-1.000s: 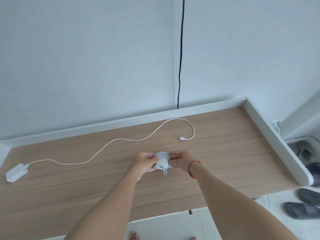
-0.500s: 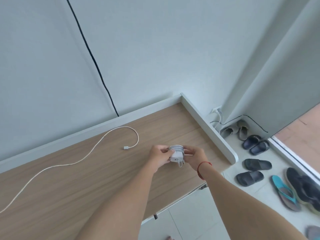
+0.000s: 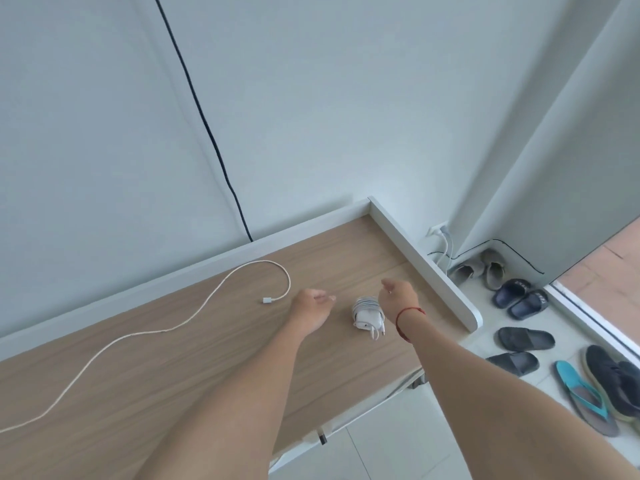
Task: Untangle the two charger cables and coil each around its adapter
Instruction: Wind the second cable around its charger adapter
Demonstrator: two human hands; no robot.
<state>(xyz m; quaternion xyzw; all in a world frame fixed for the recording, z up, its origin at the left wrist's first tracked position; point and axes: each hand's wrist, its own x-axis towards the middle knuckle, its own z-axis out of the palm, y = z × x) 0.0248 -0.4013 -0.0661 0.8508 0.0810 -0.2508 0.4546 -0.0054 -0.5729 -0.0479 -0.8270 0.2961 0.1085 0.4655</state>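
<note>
Bright even daylight, wide-angle edge distortion

1. Setting: a room in a home.
2. Footwear: several dark slippers (image 3: pixel 526 339) and a blue flip-flop (image 3: pixel 581 396) lie loose on the white tiled floor (image 3: pixel 398 445) beside the desk.
3. Furniture: a wood-grain desk (image 3: pixel 346 258) with a raised white rim (image 3: pixel 422 261) stands against a plain pale wall (image 3: pixel 346 98).
4. Wiring: a wall socket (image 3: pixel 438 232) with plugs in it sits low in the corner, and a black cable (image 3: pixel 207 133) runs up the wall.
5. Personal items: a white charger cable (image 3: pixel 138 336) lies on the desk.

Coiled adapter (image 3: pixel 367 311) mid desk (image 3: pixel 346 265), loose cable (image 3: pixel 169 329) L, raised rim (image 3: pixel 426 268) R
</note>
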